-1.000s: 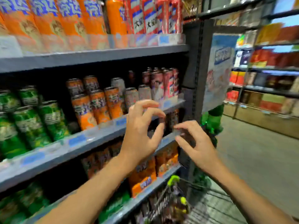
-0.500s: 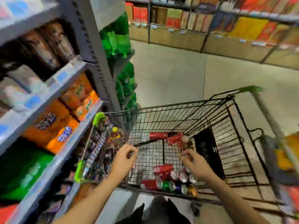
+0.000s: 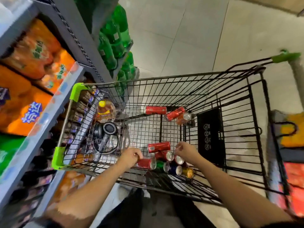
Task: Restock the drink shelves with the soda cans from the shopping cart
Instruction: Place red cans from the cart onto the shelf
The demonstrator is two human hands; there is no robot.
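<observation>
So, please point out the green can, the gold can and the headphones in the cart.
green can (image 3: 160, 165), head view, on its green side wall.
gold can (image 3: 188, 172), head view, on its gold side wall.
headphones (image 3: 109, 128), head view, on the round ear cup.

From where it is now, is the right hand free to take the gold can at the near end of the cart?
Probably yes. The right hand hovers just above the can cluster, holding nothing; the gold can lies at the cluster's edge, uncovered on top. Only the blue can crowds one side.
</observation>
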